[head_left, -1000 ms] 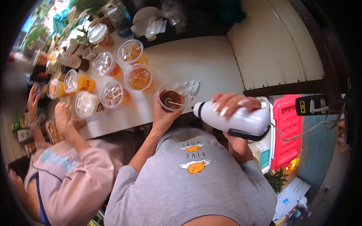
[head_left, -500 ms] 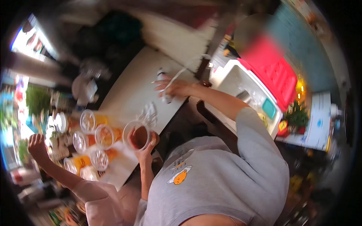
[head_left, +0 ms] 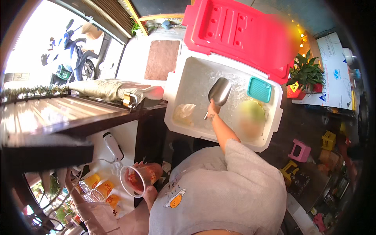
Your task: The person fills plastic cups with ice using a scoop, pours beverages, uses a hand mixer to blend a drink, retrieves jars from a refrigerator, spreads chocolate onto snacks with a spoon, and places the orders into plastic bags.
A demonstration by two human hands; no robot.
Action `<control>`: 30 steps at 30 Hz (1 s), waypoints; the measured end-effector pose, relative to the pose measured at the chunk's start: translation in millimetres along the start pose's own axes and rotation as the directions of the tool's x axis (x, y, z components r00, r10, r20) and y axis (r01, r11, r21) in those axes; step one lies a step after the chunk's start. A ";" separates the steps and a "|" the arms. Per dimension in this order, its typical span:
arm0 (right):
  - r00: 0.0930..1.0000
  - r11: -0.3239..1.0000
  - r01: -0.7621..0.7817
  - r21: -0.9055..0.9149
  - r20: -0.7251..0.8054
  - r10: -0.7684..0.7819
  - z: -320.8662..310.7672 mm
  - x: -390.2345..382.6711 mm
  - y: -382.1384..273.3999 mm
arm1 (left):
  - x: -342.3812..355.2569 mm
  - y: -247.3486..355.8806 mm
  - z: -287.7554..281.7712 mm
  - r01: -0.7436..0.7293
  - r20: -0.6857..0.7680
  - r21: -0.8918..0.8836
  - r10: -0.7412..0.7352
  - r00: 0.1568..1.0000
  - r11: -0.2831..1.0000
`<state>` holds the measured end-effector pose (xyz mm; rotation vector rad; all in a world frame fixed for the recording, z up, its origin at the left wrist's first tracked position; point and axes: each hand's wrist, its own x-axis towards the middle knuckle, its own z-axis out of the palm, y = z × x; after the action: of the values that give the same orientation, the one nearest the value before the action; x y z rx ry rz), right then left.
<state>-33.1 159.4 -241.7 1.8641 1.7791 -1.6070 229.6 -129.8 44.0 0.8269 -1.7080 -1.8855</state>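
My right hand (head_left: 212,109) grips the handle of a metal ice scoop (head_left: 221,91) inside a white cooler (head_left: 179,130). The scoop looks empty and sits just above or on the loose ice (head_left: 229,76); I cannot tell if they touch. At the lower left, my left hand (head_left: 149,195) is wrapped round a clear plastic cup (head_left: 133,181), tilted with its mouth toward me. Something dark red lies inside the cup. Also in the cooler are a teal plastic container (head_left: 259,89), a clear bag (head_left: 184,113) and a blurred green round thing (head_left: 252,113).
The cooler's red lid (head_left: 235,35) leans open at the back. Left of me, a dark wooden ledge (head_left: 152,113) rises over the white counter, where a white corded device (head_left: 112,146) and several orange-patterned cups (head_left: 103,188) lie. Another person's pale clothing (head_left: 98,215) shows at lower left.
My view has turned right toward the cooler. My right hand has left the white corded device on the counter and taken hold of the scoop. My left hand still holds the cup.
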 end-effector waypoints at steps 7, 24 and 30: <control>0.870 0.544 0.468 -0.696 0.257 -0.419 -113.1 -55.4 -67.5 | 3.7 4.9 99.9 -0.054 0.228 0.040 0.043 0.973 0.998; 0.821 0.704 0.560 -0.436 0.408 -0.400 -50.2 -1.1 -73.4 | 98.6 -77.9 259.1 -0.298 0.490 0.188 0.174 0.854 0.936; 0.655 0.651 0.724 -0.228 0.524 -0.545 -174.4 -60.4 -147.9 | 114.9 -122.5 307.5 -0.289 0.505 0.200 0.154 0.849 0.936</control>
<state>-30.3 284.3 -41.0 0.6172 2.4667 -1.4372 -60.4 24.9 -77.3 0.2203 -2.2904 -1.8179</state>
